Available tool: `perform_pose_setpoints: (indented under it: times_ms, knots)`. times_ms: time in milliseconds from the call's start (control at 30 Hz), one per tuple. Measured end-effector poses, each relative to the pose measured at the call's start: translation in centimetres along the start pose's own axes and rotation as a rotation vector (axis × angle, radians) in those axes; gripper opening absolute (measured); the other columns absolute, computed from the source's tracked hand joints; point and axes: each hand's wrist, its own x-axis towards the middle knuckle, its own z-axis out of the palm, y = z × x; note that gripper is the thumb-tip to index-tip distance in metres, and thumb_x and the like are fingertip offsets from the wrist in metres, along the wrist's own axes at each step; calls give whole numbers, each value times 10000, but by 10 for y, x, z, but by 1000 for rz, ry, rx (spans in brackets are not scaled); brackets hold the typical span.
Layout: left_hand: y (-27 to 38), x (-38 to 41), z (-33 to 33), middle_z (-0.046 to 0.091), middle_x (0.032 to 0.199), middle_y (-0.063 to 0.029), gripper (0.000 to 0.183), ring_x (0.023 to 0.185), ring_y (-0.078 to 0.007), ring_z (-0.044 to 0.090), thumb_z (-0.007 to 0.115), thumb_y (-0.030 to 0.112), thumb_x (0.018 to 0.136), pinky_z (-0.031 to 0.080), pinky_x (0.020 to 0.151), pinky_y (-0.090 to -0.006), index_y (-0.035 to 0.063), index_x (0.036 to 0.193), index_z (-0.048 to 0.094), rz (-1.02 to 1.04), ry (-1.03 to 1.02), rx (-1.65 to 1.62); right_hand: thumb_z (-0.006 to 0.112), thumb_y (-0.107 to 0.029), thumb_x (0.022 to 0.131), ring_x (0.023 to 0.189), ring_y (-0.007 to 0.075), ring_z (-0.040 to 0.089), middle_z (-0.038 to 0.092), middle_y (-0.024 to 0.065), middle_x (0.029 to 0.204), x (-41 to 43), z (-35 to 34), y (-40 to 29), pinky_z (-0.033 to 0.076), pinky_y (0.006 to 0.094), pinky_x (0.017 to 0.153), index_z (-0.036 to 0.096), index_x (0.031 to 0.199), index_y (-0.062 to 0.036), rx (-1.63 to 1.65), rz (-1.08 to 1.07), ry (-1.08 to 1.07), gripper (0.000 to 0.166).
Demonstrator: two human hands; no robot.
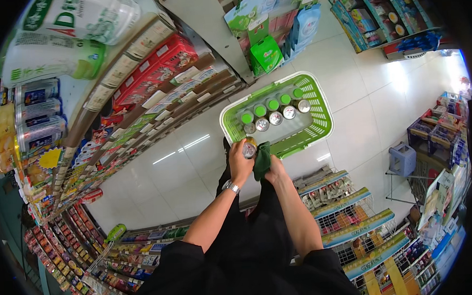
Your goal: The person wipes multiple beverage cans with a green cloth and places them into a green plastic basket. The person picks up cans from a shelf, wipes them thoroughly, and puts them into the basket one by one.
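Observation:
My left hand [241,163], with a metal-band wristwatch on its wrist, grips a drink can [249,150] whose silver lid faces up. Beside it my right hand [276,168] holds a dark green cloth [263,161] close to the can. Both hands are over the near side of a green plastic shopping basket [323,115] with a white rim. Along the basket's far side stand several bottles with green caps [273,104]. A row of several upright cans [275,117] runs in front of them. The basket's white bottom [285,132] shows nearer to me.
Stocked shelves [153,91] rise on the left, with large bottles [55,61] on top. A wire snack rack [356,221] stands close at my right. Hanging green packets [266,54] are beyond the basket. A plastic stool [402,159] and boxed goods [435,133] sit farther right on the tiled floor [362,121].

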Motion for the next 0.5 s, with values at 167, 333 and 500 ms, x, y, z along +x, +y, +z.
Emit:
perform_pose_setpoints:
  times_ms: [167, 333, 500]
  knots:
    - [-40, 27, 57, 646, 1194, -199, 583, 1127, -412, 614, 778, -26, 730, 501, 973, -466, -10, 1290, 620, -104, 50, 95, 449, -146, 1025, 879, 244, 674, 692, 100, 957, 64, -14, -8, 569, 418, 848, 657, 982, -57, 118, 78, 22, 230]
    - [-68, 50, 91, 624, 1294, -225, 639, 1210, -428, 584, 764, -42, 718, 480, 1038, -468, -10, 1334, 596, -216, 30, 114, 457, -205, 1028, 971, 262, 685, 718, 108, 1041, 131, -55, 8, 557, 428, 927, 680, 1029, -66, 198, 40, -34, 263]
    - [-90, 61, 110, 643, 1277, -250, 647, 1210, -433, 589, 778, -37, 704, 482, 1045, -464, -19, 1325, 594, -187, 91, 1, 460, -221, 1024, 1027, 272, 681, 722, 115, 1072, 134, -44, 8, 539, 442, 983, 687, 1034, -77, 234, -15, 9, 269]
